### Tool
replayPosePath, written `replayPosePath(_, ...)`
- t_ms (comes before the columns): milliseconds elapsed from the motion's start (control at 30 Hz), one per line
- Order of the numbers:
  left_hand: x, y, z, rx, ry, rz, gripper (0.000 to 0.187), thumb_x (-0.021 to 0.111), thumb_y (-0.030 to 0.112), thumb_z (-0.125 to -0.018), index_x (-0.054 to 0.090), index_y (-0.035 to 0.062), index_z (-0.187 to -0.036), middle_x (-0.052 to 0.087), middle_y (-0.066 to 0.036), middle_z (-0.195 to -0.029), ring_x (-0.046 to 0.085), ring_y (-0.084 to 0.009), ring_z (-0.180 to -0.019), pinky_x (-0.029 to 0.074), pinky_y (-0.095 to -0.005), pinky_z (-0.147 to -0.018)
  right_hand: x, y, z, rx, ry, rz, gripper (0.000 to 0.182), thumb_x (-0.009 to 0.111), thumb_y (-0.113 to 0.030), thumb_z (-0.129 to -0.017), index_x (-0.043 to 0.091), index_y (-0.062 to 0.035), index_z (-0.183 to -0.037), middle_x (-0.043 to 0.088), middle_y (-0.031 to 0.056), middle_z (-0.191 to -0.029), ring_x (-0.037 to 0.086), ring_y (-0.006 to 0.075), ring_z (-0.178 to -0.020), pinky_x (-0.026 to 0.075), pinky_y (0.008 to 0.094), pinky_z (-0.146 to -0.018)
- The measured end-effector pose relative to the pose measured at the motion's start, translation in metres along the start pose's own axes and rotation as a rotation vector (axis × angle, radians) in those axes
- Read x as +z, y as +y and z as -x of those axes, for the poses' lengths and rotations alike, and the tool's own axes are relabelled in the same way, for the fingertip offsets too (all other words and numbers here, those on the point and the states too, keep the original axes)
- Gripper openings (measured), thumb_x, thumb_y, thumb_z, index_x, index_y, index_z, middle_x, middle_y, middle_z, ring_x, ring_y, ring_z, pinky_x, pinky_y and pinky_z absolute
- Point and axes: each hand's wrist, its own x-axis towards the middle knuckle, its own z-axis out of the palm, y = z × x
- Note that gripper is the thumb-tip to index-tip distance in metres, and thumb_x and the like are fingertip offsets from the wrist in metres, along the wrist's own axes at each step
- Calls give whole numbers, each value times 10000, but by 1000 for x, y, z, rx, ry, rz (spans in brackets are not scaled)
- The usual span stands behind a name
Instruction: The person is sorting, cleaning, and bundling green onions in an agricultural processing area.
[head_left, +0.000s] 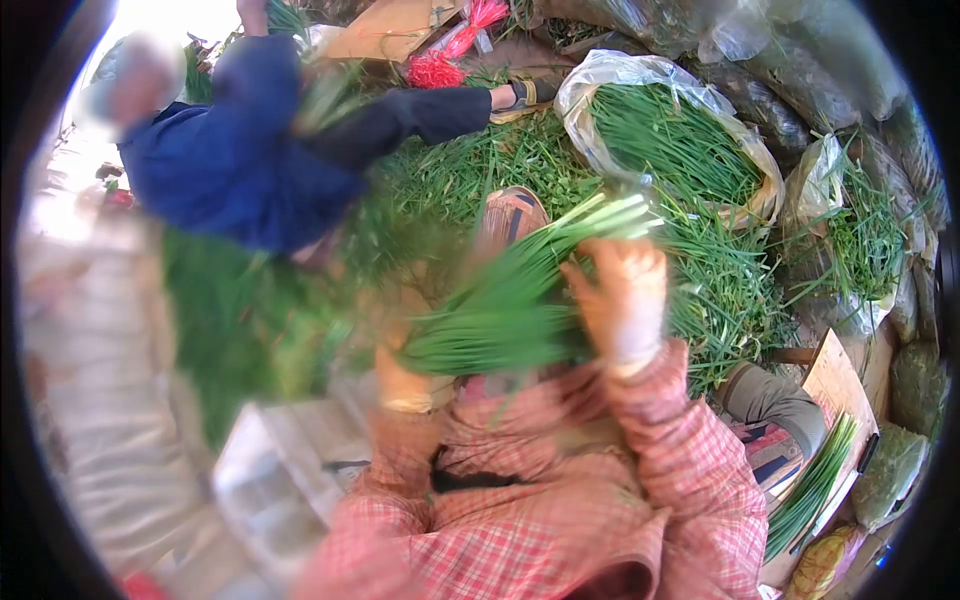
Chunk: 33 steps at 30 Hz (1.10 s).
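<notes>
A: Head view, centre of the frame. What do the hands have?

B: A bundle of green chives [520, 300], lying slantwise from the lower centre up toward the upper right, its pale cut ends pointing that way. The right hand [622, 300], in a light glove, is wrapped around the bundle's right side, fingers curled onto the stalks. It is grasping them.

A: And the left hand?

B: The left hand [402, 372] sits under the bundle's lower left end, touching it. It is blurred, so I cannot tell whether the fingers are closed on the stalks or only propping them. Both arms wear red checked sleeves [660, 450], filling the lower centre.

A: What lies around them?

B: Behind the bundle, a wide heap of loose chives [720, 290] spreads across the centre right. In the upper right stands a clear plastic bag [640, 75] stuffed with more greens. At the lower right, a smaller bunch [815, 485] rests on a piece of cardboard [835, 380].

A: Anyone else?

B: Another person in a dark blue top [230, 160] sits in the upper left, heavily blurred, with one leg stretched toward the upper centre. Just above that leg lies a clump of red ties [440, 65]. The lower left is too smeared to read.
</notes>
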Motion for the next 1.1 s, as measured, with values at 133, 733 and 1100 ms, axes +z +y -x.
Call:
replayPosePath(133,-15,-14,-1,-53,84,186,524,311,437,-898,535,1,-1085,573,-198,-1037,548,-324,-974,434,-464,-868,2,-7,8,-6,-112,-242,131,639,-110,-675,553,-88,-770,504,70,-709,481,265,-702,373,374,-652)
replayPosePath(733,8,-6,13,-127,70,359,314,369,217,-897,532,-13,-1035,590,-170,-996,572,-273,-929,454,-398,-850,28,-16,-9,64,-48,-107,142,640,-161,-699,526,-77,-686,526,105,-645,520,293,-623,404,401,-610)
replayPosePath(1100,-25,-11,2,-108,300,433,481,340,388,-876,536,-16,-1049,584,-187,-996,568,-299,-912,445,-383,-868,-85,17,79,29,-989,-363,279,609,-240,-775,599,-39,-968,589,144,-828,563,307,-723,448,396,-642)
